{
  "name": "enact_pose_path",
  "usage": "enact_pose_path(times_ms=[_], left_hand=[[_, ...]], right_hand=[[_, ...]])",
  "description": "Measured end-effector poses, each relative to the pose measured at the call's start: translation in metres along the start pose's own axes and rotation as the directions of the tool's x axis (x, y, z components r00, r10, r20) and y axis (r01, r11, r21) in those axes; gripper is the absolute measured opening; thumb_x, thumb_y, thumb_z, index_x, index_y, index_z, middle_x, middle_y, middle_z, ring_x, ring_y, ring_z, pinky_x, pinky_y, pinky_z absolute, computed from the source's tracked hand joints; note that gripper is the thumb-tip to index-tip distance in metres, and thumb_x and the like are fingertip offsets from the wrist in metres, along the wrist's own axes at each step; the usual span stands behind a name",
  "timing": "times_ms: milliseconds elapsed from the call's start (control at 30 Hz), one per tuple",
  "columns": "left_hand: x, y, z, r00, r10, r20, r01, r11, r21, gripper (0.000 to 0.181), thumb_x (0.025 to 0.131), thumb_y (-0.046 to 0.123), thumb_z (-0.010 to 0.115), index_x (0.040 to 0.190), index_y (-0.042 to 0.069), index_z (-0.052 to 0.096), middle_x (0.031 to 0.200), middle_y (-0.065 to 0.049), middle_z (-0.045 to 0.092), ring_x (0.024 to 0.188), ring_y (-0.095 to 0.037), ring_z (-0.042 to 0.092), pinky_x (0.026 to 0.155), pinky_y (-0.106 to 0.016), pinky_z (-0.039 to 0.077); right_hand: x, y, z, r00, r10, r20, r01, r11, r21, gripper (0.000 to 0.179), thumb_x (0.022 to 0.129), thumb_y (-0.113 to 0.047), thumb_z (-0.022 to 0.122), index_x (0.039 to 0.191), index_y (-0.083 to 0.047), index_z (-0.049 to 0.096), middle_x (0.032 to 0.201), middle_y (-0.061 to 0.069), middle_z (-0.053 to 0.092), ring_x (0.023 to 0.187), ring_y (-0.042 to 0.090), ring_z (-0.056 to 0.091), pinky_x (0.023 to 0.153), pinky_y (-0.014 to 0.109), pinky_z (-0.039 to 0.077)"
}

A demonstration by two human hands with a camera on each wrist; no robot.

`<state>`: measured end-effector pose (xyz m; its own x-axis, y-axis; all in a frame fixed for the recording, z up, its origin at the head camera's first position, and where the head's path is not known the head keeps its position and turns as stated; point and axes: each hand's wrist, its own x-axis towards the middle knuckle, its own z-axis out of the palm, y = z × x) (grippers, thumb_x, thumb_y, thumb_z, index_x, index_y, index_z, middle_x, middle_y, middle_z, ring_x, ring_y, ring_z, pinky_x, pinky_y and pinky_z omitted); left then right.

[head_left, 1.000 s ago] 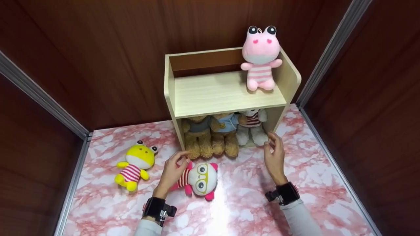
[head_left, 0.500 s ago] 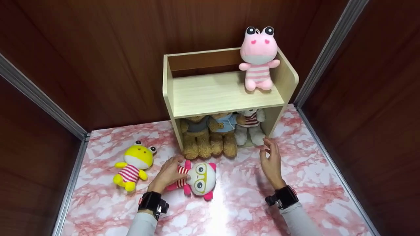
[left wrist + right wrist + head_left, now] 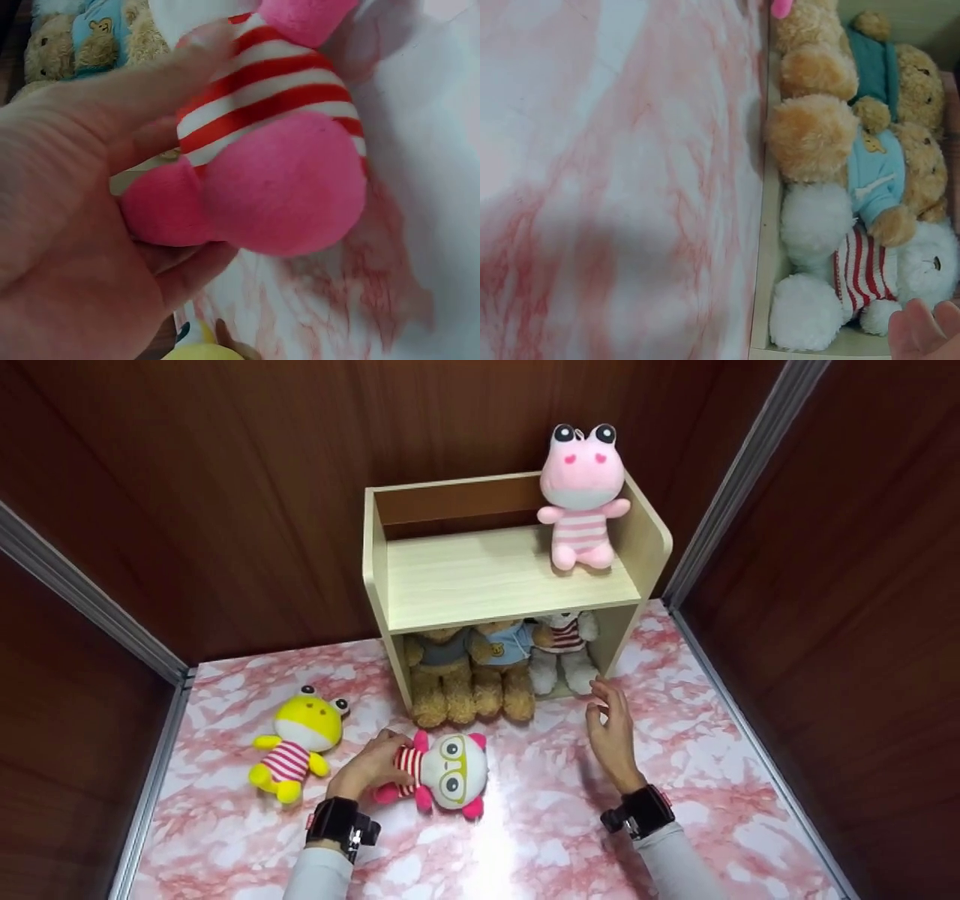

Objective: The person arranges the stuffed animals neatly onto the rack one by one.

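Observation:
A panda plush toy (image 3: 454,771) with pink limbs, yellow glasses and a red-striped body lies on its back on the marbled surface. My left hand (image 3: 371,765) grips it round the striped body. In the left wrist view the thumb (image 3: 172,71) lies over the stripes and the other fingers are partly hidden behind the toy. My right hand (image 3: 613,739) holds nothing, its fingers loosely bent, near the lower right front of the wooden shelf (image 3: 510,577). A white plush bear (image 3: 866,274) in a striped sweater sits in that shelf, close to the right fingertips.
Two brown teddy bears (image 3: 442,679) sit beside the white one in the lower compartment. A pink frog plush (image 3: 583,502) stands on the upper board at the right. A yellow frog plush (image 3: 296,742) lies left of my left hand. Dark wooden panels (image 3: 225,510) enclose the surface.
My left hand has moved down and left onto the panda plush toy's striped body and now grips it. The right hand stays near the shelf. The head view has shifted slightly.

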<state>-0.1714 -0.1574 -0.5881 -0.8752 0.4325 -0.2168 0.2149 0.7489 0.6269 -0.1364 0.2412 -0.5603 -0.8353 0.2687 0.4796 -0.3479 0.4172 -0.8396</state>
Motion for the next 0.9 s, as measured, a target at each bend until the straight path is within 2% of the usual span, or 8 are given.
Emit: enact_pose_path(times_ms=[100, 333, 567, 700, 900], left_hand=[[-0.001, -0.002, -0.001, 1.000, 0.017, -0.011, -0.017, 1.000, -0.012, 0.052, 0.073, 0.002, 0.086, 0.121, 0.004, 0.066, 0.115, -0.015, 0.058, 0.108, -0.032, 0.056, 0.103, -0.050, 0.046], [-0.002, -0.009, 0.002, 0.996, 0.048, -0.073, -0.049, 0.999, -0.011, 0.043, 0.073, 0.004, 0.089, 0.111, 0.008, 0.069, 0.100, -0.008, 0.063, 0.095, -0.027, 0.059, 0.090, -0.050, 0.051], [-0.006, -0.015, 0.006, 0.991, 0.086, -0.103, -0.086, 0.996, 0.013, 0.039, 0.075, 0.011, 0.091, 0.104, 0.010, 0.065, 0.095, -0.002, 0.059, 0.089, -0.021, 0.056, 0.082, -0.044, 0.050], [-0.009, -0.018, 0.008, 0.988, 0.114, -0.100, -0.116, 0.993, -0.018, 0.035, 0.078, 0.012, 0.089, 0.104, 0.010, 0.065, 0.091, 0.000, 0.061, 0.083, -0.019, 0.055, 0.075, -0.038, 0.048], [-0.016, -0.023, 0.013, 0.978, 0.161, -0.132, -0.170, 0.984, -0.058, 0.031, 0.081, 0.015, 0.088, 0.101, 0.014, 0.064, 0.089, 0.005, 0.060, 0.081, -0.015, 0.053, 0.073, -0.032, 0.044]], right_hand=[[0.000, 0.001, 0.001, 1.000, -0.009, -0.007, 0.009, 1.000, 0.019, 0.037, 0.093, 0.021, 0.051, 0.129, 0.018, 0.057, 0.138, 0.035, 0.053, 0.119, 0.046, 0.057, 0.094, 0.026, 0.052], [0.000, 0.003, 0.001, 1.000, -0.029, -0.012, 0.029, 0.999, 0.027, 0.036, 0.094, 0.021, 0.049, 0.128, 0.018, 0.058, 0.136, 0.034, 0.055, 0.118, 0.044, 0.058, 0.092, 0.023, 0.051], [-0.002, 0.008, 0.001, 0.999, -0.049, 0.007, 0.049, 0.998, 0.028, 0.037, 0.093, 0.024, 0.046, 0.126, 0.017, 0.060, 0.138, 0.035, 0.054, 0.117, 0.044, 0.058, 0.088, 0.016, 0.049], [-0.004, 0.009, 0.002, 0.999, -0.046, 0.016, 0.045, 0.998, 0.038, 0.038, 0.091, 0.024, 0.046, 0.126, 0.017, 0.060, 0.139, 0.034, 0.053, 0.118, 0.044, 0.058, 0.088, 0.015, 0.049], [-0.005, 0.009, 0.003, 0.998, -0.041, 0.046, 0.039, 0.998, 0.048, 0.039, 0.090, 0.024, 0.049, 0.127, 0.017, 0.060, 0.138, 0.033, 0.054, 0.117, 0.046, 0.059, 0.088, 0.020, 0.052]])
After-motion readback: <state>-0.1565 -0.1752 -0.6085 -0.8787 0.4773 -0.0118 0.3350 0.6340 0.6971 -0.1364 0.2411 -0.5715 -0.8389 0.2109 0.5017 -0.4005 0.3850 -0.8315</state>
